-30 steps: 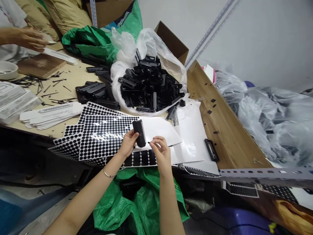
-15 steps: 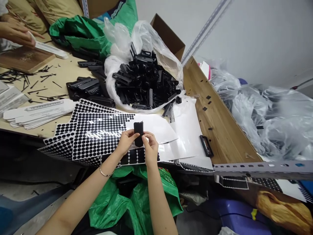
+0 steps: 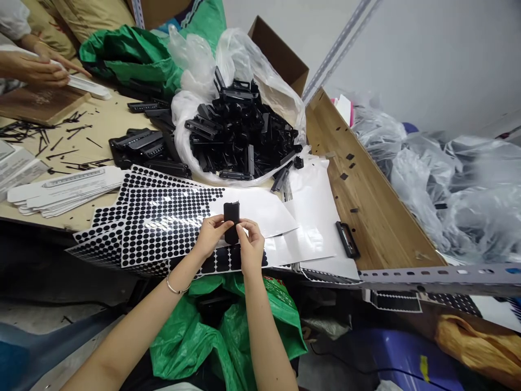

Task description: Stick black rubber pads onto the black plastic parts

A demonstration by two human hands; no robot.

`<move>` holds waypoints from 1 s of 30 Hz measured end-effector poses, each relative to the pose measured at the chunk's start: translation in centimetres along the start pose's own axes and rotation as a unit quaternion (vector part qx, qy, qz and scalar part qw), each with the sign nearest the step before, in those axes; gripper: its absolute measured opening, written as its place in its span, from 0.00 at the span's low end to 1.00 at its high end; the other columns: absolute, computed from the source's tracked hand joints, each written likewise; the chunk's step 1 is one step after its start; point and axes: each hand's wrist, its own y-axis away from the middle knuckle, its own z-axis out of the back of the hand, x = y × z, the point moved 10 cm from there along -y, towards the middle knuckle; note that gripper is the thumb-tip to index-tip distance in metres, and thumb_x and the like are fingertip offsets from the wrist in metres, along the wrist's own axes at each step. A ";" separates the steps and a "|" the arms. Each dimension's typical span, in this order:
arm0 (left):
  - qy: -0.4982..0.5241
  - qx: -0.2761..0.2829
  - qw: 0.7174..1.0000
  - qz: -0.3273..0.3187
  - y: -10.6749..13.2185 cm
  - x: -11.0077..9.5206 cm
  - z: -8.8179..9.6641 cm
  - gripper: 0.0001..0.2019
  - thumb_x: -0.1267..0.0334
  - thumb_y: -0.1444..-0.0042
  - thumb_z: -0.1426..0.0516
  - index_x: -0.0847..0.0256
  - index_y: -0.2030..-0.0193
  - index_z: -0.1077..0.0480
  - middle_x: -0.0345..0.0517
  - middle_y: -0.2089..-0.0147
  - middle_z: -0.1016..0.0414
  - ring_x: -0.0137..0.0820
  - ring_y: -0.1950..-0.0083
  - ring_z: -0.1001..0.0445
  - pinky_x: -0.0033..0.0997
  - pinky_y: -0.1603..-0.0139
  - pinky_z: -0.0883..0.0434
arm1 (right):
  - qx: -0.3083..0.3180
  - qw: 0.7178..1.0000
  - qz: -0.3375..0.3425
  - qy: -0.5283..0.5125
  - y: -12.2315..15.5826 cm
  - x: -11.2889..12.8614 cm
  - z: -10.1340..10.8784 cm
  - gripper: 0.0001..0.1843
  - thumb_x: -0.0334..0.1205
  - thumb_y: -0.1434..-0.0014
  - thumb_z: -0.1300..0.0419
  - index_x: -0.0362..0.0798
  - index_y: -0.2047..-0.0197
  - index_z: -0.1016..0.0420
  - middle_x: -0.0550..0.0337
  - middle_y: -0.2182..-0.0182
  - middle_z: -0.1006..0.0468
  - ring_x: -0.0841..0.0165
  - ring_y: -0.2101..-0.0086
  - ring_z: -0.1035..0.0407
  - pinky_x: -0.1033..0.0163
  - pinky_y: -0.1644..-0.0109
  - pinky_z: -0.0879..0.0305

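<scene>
A small black plastic part (image 3: 232, 213) stands upright between my two hands, over the sticker sheets. My left hand (image 3: 210, 234) pinches its left side with thumb and forefinger. On the other side, my right hand (image 3: 251, 243) grips it the same way, thumb across the front. Beneath and to the left lie white sheets of round black stickers (image 3: 158, 222), with a bare white backing at the right. Just below the hands, larger black stickers (image 3: 222, 260) show on another sheet. What exactly the part is, I cannot make out.
A clear plastic bag (image 3: 183, 108) spills a heap of black plastic parts (image 3: 244, 130) behind the sheets. Left are folded white cards (image 3: 69, 187) and a co-worker's hands (image 3: 36, 70) with a white strip. A wooden board (image 3: 362, 190) borders the right; a green bag (image 3: 195, 342) hangs below.
My hands keep their hold on the black part, almost unmoved. At the far left, the co-worker's hands have shifted with the white strip.
</scene>
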 end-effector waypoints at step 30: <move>-0.003 0.022 0.999 0.034 0.2 0.5 0.0 0.25 0.44 0.58 0.32 0.61 0.58 0.21 0.50 0.60 0.18 0.39 0.59 0.20 0.37 0.57 0.23 | -0.086 0.798 -0.026 0.595 -1.1 2.6 11.5 0.12 0.39 0.39 0.43 0.48 0.58 0.18 0.46 0.57 0.24 0.53 0.54 0.37 0.48 0.50 0.45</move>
